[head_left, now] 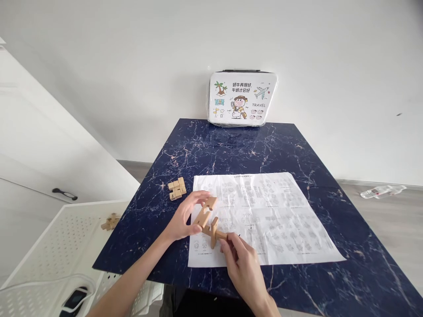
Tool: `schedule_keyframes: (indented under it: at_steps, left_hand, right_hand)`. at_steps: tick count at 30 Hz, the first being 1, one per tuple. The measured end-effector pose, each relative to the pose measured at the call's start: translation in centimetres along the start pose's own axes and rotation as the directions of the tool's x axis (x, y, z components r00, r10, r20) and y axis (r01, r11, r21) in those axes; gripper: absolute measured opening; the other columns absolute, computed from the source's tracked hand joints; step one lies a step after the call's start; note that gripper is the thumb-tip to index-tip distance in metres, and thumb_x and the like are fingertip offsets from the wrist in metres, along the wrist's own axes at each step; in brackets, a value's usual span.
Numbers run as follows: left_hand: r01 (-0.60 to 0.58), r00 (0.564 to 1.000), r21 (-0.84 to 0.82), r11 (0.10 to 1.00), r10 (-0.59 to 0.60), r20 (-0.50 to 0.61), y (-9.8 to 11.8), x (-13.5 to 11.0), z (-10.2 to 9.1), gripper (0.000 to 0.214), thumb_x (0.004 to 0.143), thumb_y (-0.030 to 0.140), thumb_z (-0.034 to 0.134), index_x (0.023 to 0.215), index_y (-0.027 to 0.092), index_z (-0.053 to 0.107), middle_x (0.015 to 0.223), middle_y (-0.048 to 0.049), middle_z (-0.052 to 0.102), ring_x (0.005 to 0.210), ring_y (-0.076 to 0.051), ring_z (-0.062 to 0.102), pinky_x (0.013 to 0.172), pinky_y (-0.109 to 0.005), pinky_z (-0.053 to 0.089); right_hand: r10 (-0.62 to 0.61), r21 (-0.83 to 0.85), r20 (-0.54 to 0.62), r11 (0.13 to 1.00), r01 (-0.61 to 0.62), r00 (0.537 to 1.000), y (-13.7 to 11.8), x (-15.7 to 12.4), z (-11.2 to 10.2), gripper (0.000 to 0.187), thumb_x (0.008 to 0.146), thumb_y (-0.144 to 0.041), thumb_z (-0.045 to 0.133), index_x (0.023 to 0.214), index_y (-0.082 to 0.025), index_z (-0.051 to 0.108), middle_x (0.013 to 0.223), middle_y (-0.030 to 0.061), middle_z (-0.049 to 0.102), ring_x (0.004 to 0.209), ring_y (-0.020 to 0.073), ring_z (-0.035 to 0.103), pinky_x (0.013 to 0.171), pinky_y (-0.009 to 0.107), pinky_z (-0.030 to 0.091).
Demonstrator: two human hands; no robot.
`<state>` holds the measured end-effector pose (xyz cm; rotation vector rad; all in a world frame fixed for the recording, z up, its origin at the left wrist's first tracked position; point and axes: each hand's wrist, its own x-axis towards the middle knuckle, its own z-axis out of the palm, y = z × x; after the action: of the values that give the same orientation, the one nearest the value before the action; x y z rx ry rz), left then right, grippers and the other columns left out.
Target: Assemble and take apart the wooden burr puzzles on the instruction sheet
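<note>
Evidently the work is only partway along. Largest of all is the dark blue table (238,147), which reaches out past the printed sheet (280,222) on every side. Well to the left of the sheet stands a white shelf (46,251), with a small wooden cluster (110,222) on it, well apart from the handwork. The sheet lies flat but creased, covered in small diagrams too faint to read. Beyond its far edge, upright by the wall, is a white case (243,99) with cartoon pictures.

Over the near left part of the sheet, both hands are busy. The left hand (185,219) pinches a notched block (205,213) between thumb and fingers; the right hand (243,259) has its thumb and fingers closed round the near end of a wooden stick (222,235). Just left of the sheet sits a group of wooden blocks (177,189), side by side, out of both hands' hold.

As for what is done, a short crosspiece (214,233) already stands across the stick. The stick's other end meets the notched block, though whether it is seated or merely touching I cannot tell. Judging by that, few pieces are joined, and the blocks beside the sheet remain unattached to them.
</note>
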<state>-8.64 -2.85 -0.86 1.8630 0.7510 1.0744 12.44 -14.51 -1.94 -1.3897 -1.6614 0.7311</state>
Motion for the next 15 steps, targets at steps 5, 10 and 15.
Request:
schedule_keyframes:
  at_steps: [5,10,15]
  left_hand:
    - [0.049,0.988,0.254,0.966,-0.009,-0.157,0.8,-0.1,-1.0,0.078,0.085,0.069,0.079,0.147,0.027,0.055,0.142,-0.0152,0.064,0.120,-0.035,0.067,0.105,-0.053,0.054]
    - [0.220,0.947,0.594,0.774,-0.023,-0.321,3.0,-1.7,-2.2,0.073,0.086,0.050,0.085,0.148,0.029,0.053,0.137,-0.0108,0.067,0.117,-0.032,0.068,0.103,-0.049,0.057]
    - [0.464,0.843,0.671,0.579,-0.055,-0.535,3.5,-5.2,-3.5,0.077,0.085,0.060,0.083,0.149,0.028,0.053,0.135,-0.0122,0.068,0.121,-0.037,0.065,0.109,-0.056,0.053]
  right_hand:
    - [0.019,0.004,-0.004,1.000,-0.019,1.000,0.1,0.0,0.1,0.036,0.115,-0.043,0.044,0.088,-0.024,0.059,0.070,-0.0003,0.064,0.052,0.0157,0.056,0.051,0.026,0.040]
    - [0.033,0.013,0.008,0.999,-0.033,0.999,0.2,-0.1,0.3,0.035,0.115,-0.042,0.043,0.089,-0.024,0.058,0.068,-0.0012,0.060,0.049,0.0156,0.052,0.048,0.027,0.035]
    - [0.040,0.016,0.021,0.999,-0.041,0.999,0.2,0.0,0.2,0.033,0.115,-0.042,0.044,0.091,-0.024,0.059,0.068,-0.0012,0.060,0.049,0.0153,0.052,0.048,0.026,0.034]
